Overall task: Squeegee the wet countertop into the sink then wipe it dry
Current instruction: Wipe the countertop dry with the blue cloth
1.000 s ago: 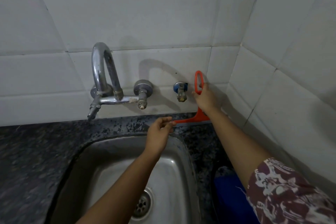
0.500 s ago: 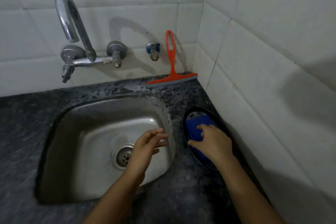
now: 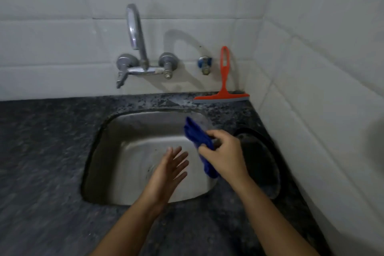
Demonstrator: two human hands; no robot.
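The right hand [image 3: 225, 155] has its fingers [image 3: 216, 134] pinched on a blue cloth [image 3: 199, 141]. The cloth hangs bunched up over the right side of the sink [image 3: 99, 143], not touching the worktop [image 3: 41, 141]. The left hand [image 3: 168, 169] holds nothing — its fingers are spread flat and open above the sink, near the cloth.

The squeegee [image 3: 223, 93] stands at the back right corner, its blade on the worktop and its handle leaning on the wall. It is well apart from both hands. Just right of the sink sits a dark round dish [image 3: 268, 137], which looks empty.

The squeegee part looks done, so the drying comes next. What could go wrong? The cloth is in a lump, so it may only smear the water around. It could slip from the pinch and drop into the sink and get wetter. A wide wipe at the back could knock the squeegee over — it only leans there.
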